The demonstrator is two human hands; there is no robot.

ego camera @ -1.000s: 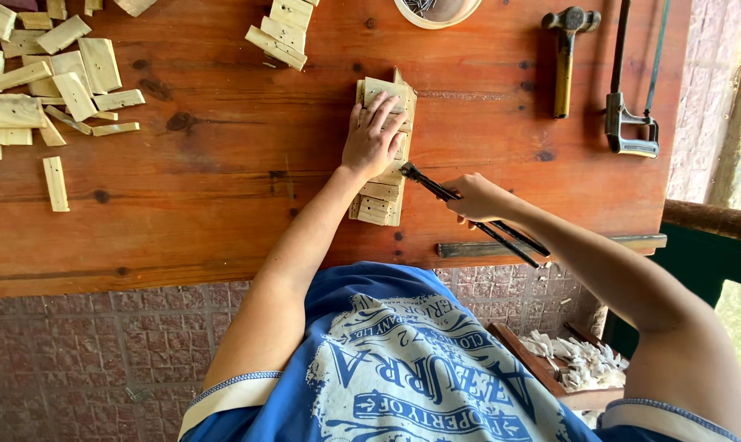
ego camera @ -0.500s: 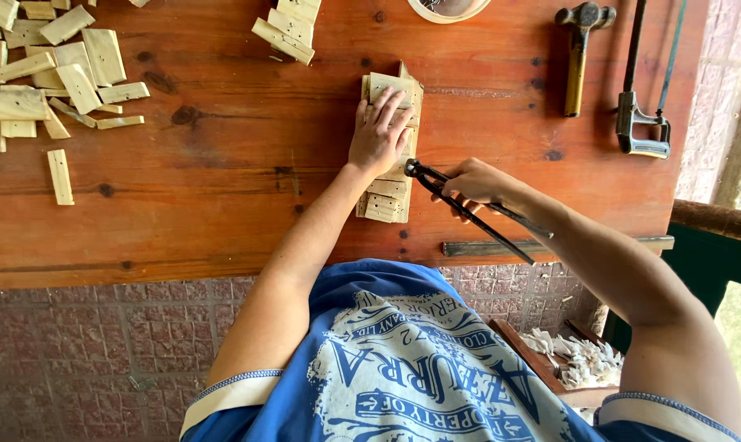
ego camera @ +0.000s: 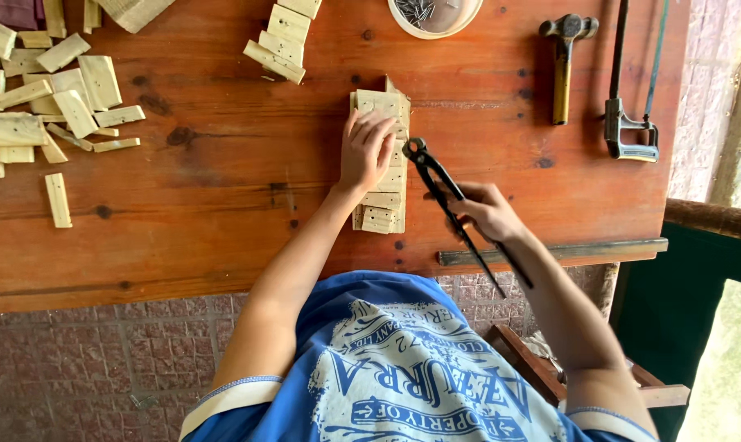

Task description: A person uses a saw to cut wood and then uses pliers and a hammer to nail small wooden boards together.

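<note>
Right now your left hand [ego camera: 368, 151] lies flat, fingers together, pressing down on the pale wooden slat assembly [ego camera: 381, 168], a long stack of short light-coloured boards that sits near the middle of the reddish-brown wooden workbench [ego camera: 207, 213], just ahead of your chest. Your right hand [ego camera: 487, 211] is closed around the two long handles of the black iron pincers [ego camera: 444, 192], whose jaws point at the right edge of the assembly, close beside your left fingertips. Whether those jaws bite on a nail, I cannot tell; they look nearly together and just touching the wood.

As for progress, I judge the piece to be well built up already: several slats lie joined in a row, and you seem busy correcting or pulling something at its side, not adding to it. Plenty appears left, for a loose heap of cut wooden blocks [ego camera: 47, 98] waits at the far left, and another small bundle of joined slats [ego camera: 282, 41] lies beyond the assembly. A round white bowl of nails [ego camera: 433, 15], a wooden-handled hammer [ego camera: 564, 65] and a metal-framed saw [ego camera: 628, 90] rest untouched at the far right.
</note>
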